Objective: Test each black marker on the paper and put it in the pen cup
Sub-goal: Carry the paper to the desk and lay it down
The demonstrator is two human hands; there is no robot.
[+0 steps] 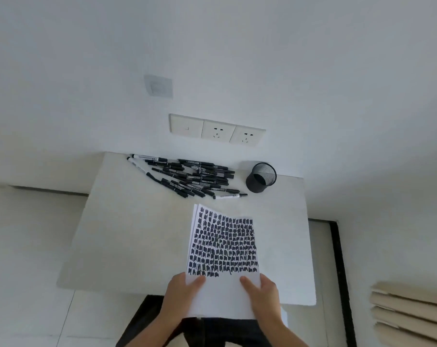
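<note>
Markers (187,176) piled at table's (117,234) far edge, left of cup (261,177); nothing visible inside cup. Paper (222,249), scribble-covered, pinched at near edge by left hand (181,294) and right hand (262,295), thumbs on top.

A: Any words to read here?
B: None legible. The markers (192,177) carry pale label print, too blurred to make out; the paper (223,246) bears only black scribbles.
</note>
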